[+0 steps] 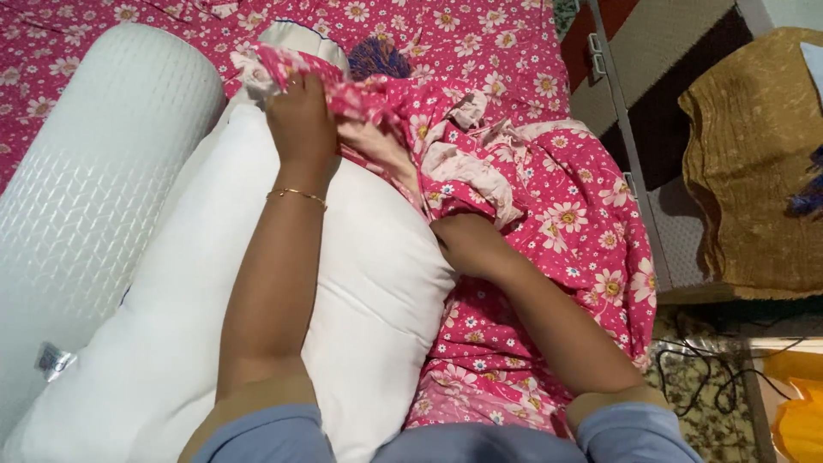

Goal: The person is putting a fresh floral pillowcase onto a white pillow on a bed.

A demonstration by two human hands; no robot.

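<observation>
At about eleven o'clock in the head view, the left hand (300, 120) has its fingers curled tight on a bunched edge of the pink floral pillowcase (549, 214), pinching the cloth against the top of the white pillow (257, 343); a thin gold bracelet (296, 195) circles that wrist. Toward the centre, the right hand (467, 244) is pushed under the gathered fabric, and its fingers are hidden in the folds (whether they are apart or together I cannot tell), though the back of the hand presses against the pillow's right side.

The pillowcase is crumpled, partly turned to show its paler lining, and spreads from twelve o'clock down to five o'clock beside the pillow, covering only the pillow's upper corner. The pillow itself is plain, plump and lies diagonally from seven o'clock up to twelve.

At nine o'clock, touching the pillow, lies a white quilted bolster (94, 189). Both rest on a bed with a pink daisy-print sheet (446, 34). At three o'clock a mustard-coloured cloth (754, 163) is draped over furniture, and at four o'clock black cables (694, 369) trail across a patterned floor covering.
</observation>
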